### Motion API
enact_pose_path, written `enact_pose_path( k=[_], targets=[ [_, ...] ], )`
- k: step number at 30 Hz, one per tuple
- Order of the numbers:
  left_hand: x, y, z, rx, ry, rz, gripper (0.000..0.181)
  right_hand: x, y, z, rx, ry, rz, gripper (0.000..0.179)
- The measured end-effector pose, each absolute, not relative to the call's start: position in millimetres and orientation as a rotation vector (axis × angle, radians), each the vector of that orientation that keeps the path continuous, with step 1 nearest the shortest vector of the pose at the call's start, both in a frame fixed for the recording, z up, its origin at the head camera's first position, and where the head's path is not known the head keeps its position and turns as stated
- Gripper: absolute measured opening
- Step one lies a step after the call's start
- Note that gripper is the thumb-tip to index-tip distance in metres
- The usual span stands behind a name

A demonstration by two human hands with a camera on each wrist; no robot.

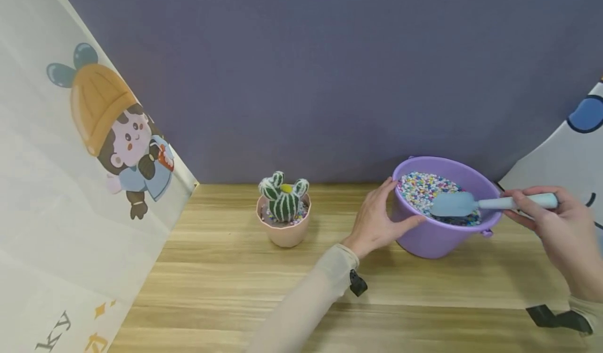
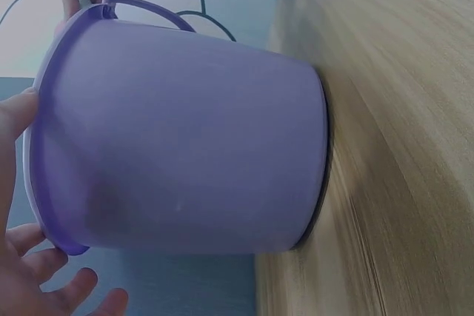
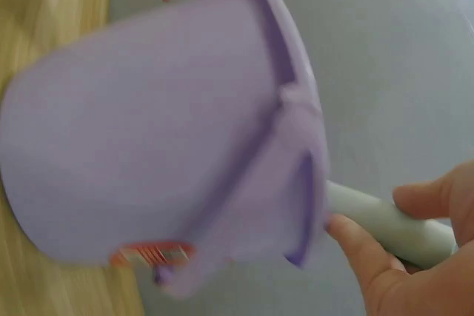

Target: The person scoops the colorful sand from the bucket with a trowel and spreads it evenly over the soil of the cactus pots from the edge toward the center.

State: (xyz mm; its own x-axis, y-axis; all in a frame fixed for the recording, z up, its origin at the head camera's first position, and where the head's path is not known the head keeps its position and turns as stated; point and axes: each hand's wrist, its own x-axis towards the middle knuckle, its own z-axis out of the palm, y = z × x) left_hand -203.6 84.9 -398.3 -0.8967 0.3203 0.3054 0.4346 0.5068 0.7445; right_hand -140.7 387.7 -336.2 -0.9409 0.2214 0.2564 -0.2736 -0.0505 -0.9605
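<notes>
A purple bucket (image 1: 431,238) stands upright at the right, partly filled with small multicolored pebbles (image 1: 424,188). My left hand (image 1: 377,219) holds its rim from the left, with the thumb and fingers spread around the edge, as the left wrist view also shows. In my right hand (image 1: 562,222) is the pale handle of a light-blue trowel (image 1: 454,205), gripped between thumb and fingers. The trowel's blade lies over the pebbles inside the bucket; whether it touches them I cannot tell. The right wrist view shows the trowel handle (image 3: 389,223) beyond the bucket's rim.
Left of the bucket, a green-and-white knitted cactus (image 1: 284,206) sits in a pink pot (image 1: 286,235) with some colored pebbles. Both stand on the wood-grain table (image 1: 226,285). A grey-blue panel (image 1: 306,80) rises behind, and a white cartoon-printed sheet (image 1: 42,185) stands at the left.
</notes>
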Motion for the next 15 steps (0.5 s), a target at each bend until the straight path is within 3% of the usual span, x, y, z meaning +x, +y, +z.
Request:
enact_pose_path(
  k=[15],
  targets=[
    [-205,86,-402,-0.667,-2.613,-1.326,0.097,-159,339,-335,0.003,-1.825,2.270,0.026]
  ],
)
